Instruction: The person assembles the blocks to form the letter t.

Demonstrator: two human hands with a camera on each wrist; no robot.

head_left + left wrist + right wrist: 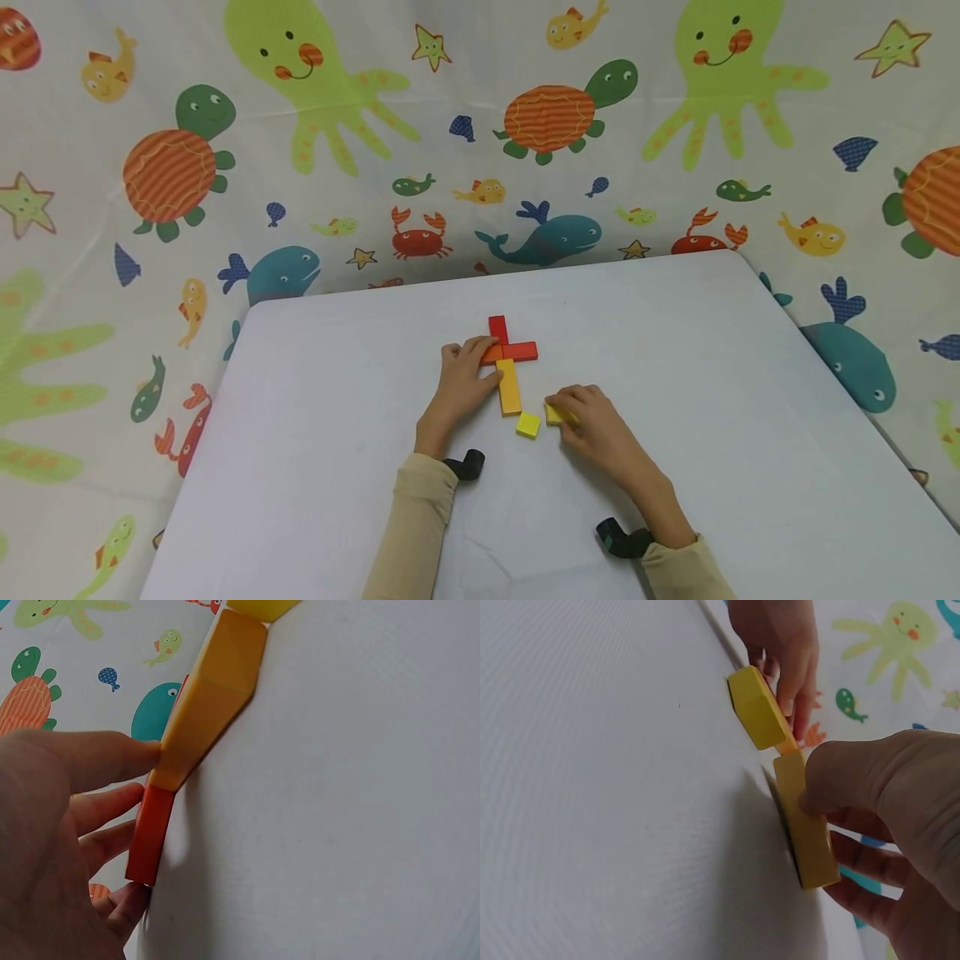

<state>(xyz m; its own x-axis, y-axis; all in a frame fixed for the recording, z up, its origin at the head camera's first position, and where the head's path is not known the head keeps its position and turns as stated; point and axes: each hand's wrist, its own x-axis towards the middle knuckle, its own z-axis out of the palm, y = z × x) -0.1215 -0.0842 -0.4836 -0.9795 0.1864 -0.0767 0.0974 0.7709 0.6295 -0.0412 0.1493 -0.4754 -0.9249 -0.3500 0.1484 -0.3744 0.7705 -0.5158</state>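
Observation:
On the white table, flat wooden blocks form a cross-like figure. A red block (pixel 498 327) points away at the top, another red block (pixel 521 351) lies to the right, and an orange block (pixel 492 356) lies to the left. Below them runs a long amber block (pixel 509 392). My left hand (pixel 465 379) holds the orange block, fingers around it, its thumb against the amber block's side. A small yellow block (pixel 528 425) lies angled near the amber block's lower end. My right hand (pixel 600 425) pinches a yellow block (pixel 810 825) between thumb and fingers, close over the table.
The table (pixel 337 375) has a white surface. Behind it and at its sides hangs a cloth (pixel 465 50) printed with sea animals. A black wrist device (pixel 468 465) sits by the left sleeve and another black wrist device (pixel 622 537) by the right.

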